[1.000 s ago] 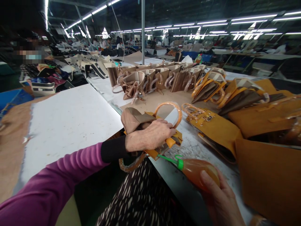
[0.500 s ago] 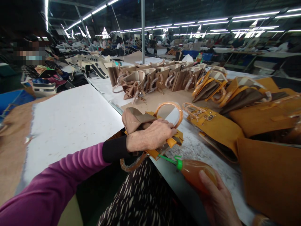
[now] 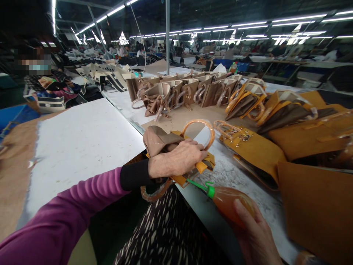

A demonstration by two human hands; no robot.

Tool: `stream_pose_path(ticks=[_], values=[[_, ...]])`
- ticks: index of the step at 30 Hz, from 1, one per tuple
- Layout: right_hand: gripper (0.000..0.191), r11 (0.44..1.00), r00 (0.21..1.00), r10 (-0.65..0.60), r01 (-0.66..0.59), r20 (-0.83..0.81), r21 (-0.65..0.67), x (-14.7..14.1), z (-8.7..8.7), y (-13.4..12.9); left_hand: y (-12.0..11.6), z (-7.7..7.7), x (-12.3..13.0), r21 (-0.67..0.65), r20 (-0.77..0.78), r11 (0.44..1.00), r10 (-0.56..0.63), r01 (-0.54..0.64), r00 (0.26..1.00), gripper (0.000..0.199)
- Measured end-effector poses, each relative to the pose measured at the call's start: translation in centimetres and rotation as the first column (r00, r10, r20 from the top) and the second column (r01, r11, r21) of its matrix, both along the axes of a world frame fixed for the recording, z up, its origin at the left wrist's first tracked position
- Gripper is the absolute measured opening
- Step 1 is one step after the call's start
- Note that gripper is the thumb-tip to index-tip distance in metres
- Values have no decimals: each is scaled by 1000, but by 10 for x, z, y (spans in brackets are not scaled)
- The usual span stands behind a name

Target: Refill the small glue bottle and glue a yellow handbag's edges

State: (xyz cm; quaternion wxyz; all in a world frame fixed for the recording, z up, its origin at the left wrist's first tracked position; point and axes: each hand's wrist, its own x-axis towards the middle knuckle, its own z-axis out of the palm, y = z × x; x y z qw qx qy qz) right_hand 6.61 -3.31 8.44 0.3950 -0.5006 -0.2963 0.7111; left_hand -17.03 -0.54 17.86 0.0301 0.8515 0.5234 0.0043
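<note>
My left hand [image 3: 179,158] grips a mustard-yellow bag with a brown lining [image 3: 158,140] at the table's edge, its fingertips hidden on the far side. One plastic-wrapped round handle [image 3: 211,130] stands up behind the hand; another [image 3: 156,195] hangs below the wrist. My right hand [image 3: 255,228] is wrapped round a squeeze bottle [image 3: 228,200] of orange-brown liquid with a green cap. The bottle's thin green nozzle points left, its tip at the lower yellow edge of the bag.
Finished-looking yellow bags [image 3: 255,151] lie on the right of the white table [image 3: 110,129]. Rows of brown bags [image 3: 190,92] stand at the back. A person [image 3: 41,70] sits at far left, near a blue bin [image 3: 19,117]. A metal pole [image 3: 167,36] rises behind.
Both hands, the bag and the bottle hold almost the same place. The person at far left has shifted slightly.
</note>
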Motion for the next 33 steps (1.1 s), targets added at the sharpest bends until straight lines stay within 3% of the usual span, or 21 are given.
stream_pose_path(ticks=[5, 10, 17, 33], values=[[75, 999, 997, 47, -47, 55, -12, 5, -6, -2, 1, -3, -2, 12, 4, 1000, -5, 5, 1000, 15], [76, 985, 966, 47, -88, 255, 151, 18, -12, 0, 1, -2, -2, 29, -2, 1000, -6, 6, 1000, 15], [75, 945, 892, -44, -109, 449, 308, 24, -2, 6, 3, -1, -1, 13, 17, 1000, 15, -15, 1000, 16], [77, 969, 961, -51, -18, 271, 246, 23, -9, 10, 6, -5, -3, 59, 42, 998, -2, 0, 999, 13]])
